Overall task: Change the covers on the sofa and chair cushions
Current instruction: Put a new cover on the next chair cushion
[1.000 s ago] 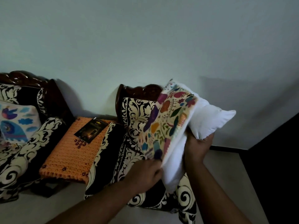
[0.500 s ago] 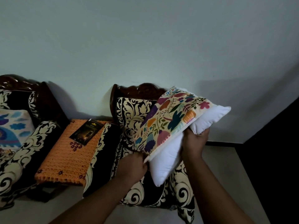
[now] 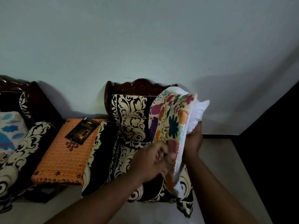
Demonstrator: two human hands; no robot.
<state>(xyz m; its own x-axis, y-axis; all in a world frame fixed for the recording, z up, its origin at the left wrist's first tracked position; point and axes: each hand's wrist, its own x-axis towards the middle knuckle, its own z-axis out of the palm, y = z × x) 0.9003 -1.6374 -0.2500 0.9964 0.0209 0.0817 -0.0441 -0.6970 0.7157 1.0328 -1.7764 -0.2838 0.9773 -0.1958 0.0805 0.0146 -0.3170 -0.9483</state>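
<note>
Step in hand: working the floral cover (image 3: 171,120) along the white cushion insert (image 3: 196,113) — whether it is going on or coming off cannot be told from this view. The cushion is held in the air, tilted, above the seat of the armchair (image 3: 129,120), touching neither seat nor armrest.

Left hand (image 3: 150,160): blurred, grip clenched on the lower edge of the floral cover. Right hand (image 3: 193,141): grip grasping the bare white insert where it shows beyond the cover's right edge.

White filling is exposed along the right side and at the bottom corner, so the cover is only partly over the insert.

Judgement — the next move calls for opposed pulls: one hand anchoring the insert, the other drawing fabric evenly along it, corner by corner, to avoid bunching
</note>
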